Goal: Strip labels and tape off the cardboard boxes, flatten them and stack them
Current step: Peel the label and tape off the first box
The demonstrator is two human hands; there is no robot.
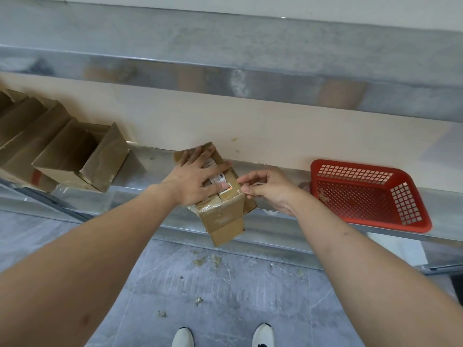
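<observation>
A small brown cardboard box (225, 216) sits on the steel counter's front edge (140, 181), partly overhanging it. A white shipping label (221, 177) and clear tape cover its top. My left hand (195, 179) lies flat on the top of the box with fingers spread, pressing it down. My right hand (268, 189) is at the box's right top edge, thumb and fingers curled and pinching at the edge of the label or tape; what it grips is too small to tell.
Several open cardboard boxes (75, 159) lie in a row on the counter at the left. A red plastic mesh basket (365, 194) stands at the right. A steel shelf (225, 78) runs overhead. Grey tiled floor (225, 284) with scraps lies below.
</observation>
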